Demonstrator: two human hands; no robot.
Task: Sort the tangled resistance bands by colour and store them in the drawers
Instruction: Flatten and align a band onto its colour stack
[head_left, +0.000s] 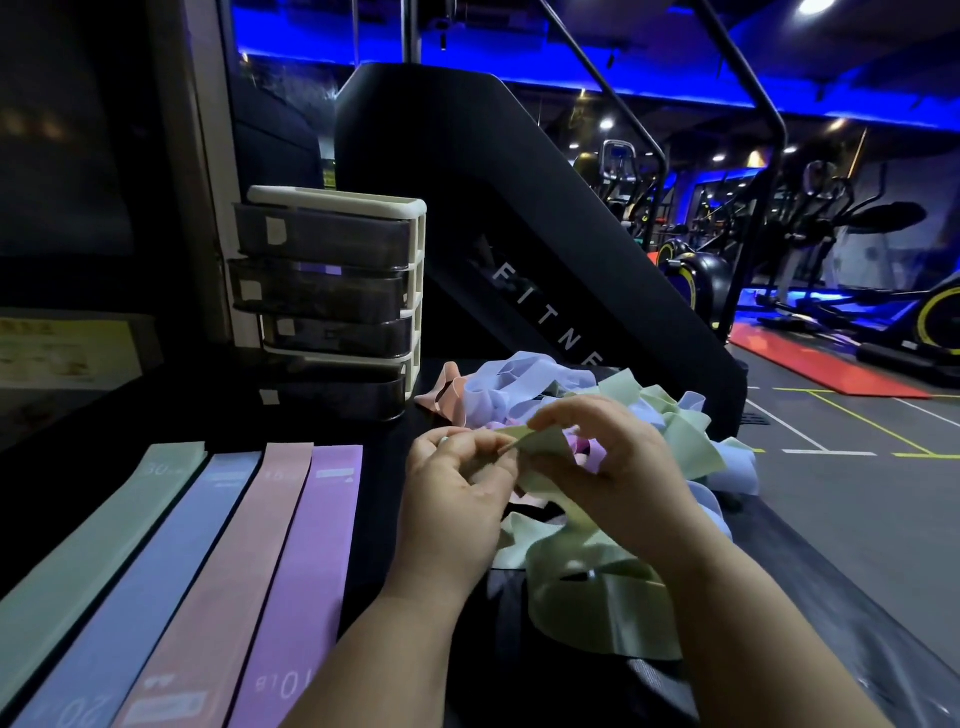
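A tangled heap of resistance bands in green, blue, pink and purple lies on the dark table right of centre. My left hand and my right hand both pinch a pale green band above the heap; its loop trails down toward me. Four flat bands lie side by side at the left: green, blue, pink, purple. A cream drawer unit with smoky drawers stands behind them, its lowest drawer pulled out.
A large black gym machine rises right behind the table. The table's right edge drops to the grey floor, where exercise bikes and a red mat stand further off. A dark wall panel is at the left.
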